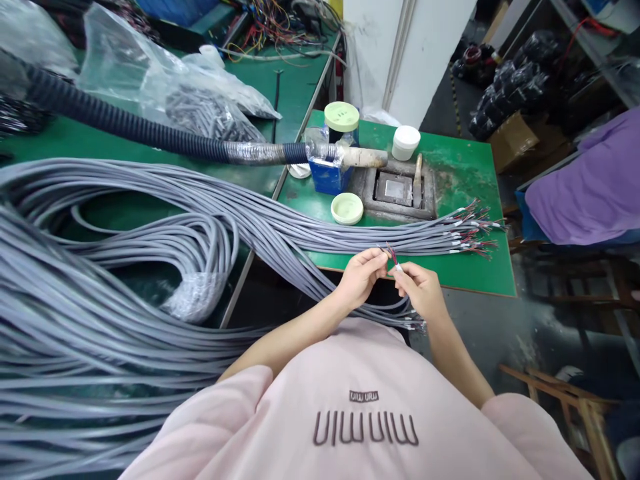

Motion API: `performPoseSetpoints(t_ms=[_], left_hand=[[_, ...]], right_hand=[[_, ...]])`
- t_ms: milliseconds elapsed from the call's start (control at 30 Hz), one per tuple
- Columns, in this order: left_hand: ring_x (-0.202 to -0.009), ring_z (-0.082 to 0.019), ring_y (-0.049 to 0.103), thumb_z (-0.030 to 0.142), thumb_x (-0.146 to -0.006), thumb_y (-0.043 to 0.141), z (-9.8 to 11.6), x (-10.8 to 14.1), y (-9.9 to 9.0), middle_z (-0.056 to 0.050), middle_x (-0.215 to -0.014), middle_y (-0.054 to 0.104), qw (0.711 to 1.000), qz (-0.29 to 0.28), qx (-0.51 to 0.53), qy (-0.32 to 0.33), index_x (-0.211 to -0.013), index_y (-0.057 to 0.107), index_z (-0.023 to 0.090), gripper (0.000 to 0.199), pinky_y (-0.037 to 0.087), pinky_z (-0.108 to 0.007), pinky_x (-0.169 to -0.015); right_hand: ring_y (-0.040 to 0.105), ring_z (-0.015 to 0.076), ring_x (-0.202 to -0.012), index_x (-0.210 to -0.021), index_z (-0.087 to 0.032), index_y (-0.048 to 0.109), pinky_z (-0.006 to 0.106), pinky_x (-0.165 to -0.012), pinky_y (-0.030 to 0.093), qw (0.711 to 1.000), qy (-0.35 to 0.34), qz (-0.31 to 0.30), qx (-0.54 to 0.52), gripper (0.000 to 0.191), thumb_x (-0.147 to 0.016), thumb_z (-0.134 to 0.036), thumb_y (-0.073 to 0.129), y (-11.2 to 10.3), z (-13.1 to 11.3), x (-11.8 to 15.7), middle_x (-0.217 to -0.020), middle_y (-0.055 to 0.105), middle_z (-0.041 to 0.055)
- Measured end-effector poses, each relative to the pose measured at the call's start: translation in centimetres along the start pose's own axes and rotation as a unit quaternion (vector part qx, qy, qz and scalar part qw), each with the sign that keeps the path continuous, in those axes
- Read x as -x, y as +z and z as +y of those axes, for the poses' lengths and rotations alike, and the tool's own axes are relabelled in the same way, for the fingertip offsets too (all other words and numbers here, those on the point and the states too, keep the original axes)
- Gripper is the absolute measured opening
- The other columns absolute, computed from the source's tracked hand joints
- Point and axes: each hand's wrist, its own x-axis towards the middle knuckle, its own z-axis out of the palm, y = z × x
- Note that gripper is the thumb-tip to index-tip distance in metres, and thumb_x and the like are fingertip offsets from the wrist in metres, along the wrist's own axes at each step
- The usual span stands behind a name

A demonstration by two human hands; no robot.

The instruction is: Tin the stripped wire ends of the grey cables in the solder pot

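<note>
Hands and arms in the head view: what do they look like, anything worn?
Left hand and right hand: no gloves. Forearms bare, no watch or band visible. Sleeves short, loose, pale pink, matching the shirt, which has dark lettering-like marks on its front. Too small to tell about rings.

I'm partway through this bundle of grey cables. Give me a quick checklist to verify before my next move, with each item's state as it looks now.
1. Right hand pinching the held cable end by its white band: ok.
2. Left hand up at the thin wires: ok.
3. Those thin wires fully separated: cannot tell, too small and partly behind fingers.
4. All grey cable ends up on the green bench: not ok, a group sits below its near edge.
5. Wooden-handled tool out of both hands' way: ok, it lies at the square metal well.
6. Well cool enough to touch: cannot tell from the picture.
</note>
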Motion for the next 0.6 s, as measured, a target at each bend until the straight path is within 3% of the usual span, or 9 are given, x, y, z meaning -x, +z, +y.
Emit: performPoseSetpoints(t_ms=[200,367,467,600], left_hand=[[-0.052,-0.005,0.046,0.034,-0.07,0.08,-0.6,0.5,-0.3,0.004,-0.056,0.051,0.997,0.007,0.041,-0.067,-0.065,0.058,0.014,0.031,0.039,-0.019,-0.054],[-0.054,-0.007,0.047,0.035,-0.074,0.076,-1.6,0.5,0.0,0.004,-0.06,0.048,0.99,-0.004,0.094,-0.101,-0.067,0.055,0.015,0.03,0.044,-0.023,-0.056],[-0.055,-0.006,0.048,0.033,-0.073,0.077,-1.5,0.2,0.0,0.004,-0.06,0.048,0.987,-0.018,0.099,-0.123,-0.067,0.055,0.014,0.03,0.044,-0.021,-0.057],[-0.056,-0.006,0.048,0.031,-0.074,0.076,-0.8,-0.3,0.3,0.004,-0.06,0.05,0.992,-0.048,0.052,-0.108,-0.066,0.057,0.013,0.027,0.043,-0.02,-0.059]], right_hand=[[0.053,0.0107,-0.049,-0.079,-0.022,0.068,0.024,-0.049,0.043,1.0,0.019,0.001,0.016,0.022,-0.088,-0.04,0.059,0.3,0.9,0.9,-0.059,0.057,-0.0027],[0.051,0.0102,-0.049,-0.073,-0.022,0.065,0.024,-0.049,0.042,0.999,0.026,0.021,0.006,0.025,-0.089,-0.039,0.058,0.6,1.2,1.2,-0.056,0.055,-0.003],[0.053,0.0101,-0.049,-0.077,-0.022,0.068,0.023,-0.049,0.044,0.999,0.038,0.005,0.014,0.022,-0.089,-0.038,0.058,-0.2,1.5,1.2,-0.057,0.056,-0.0033],[0.061,0.0124,-0.058,-0.087,-0.022,0.071,0.025,-0.058,0.05,0.999,0.034,-0.033,0.013,0.02,-0.089,-0.037,0.058,-1.8,1.6,1.4,-0.065,0.064,-0.0013]])
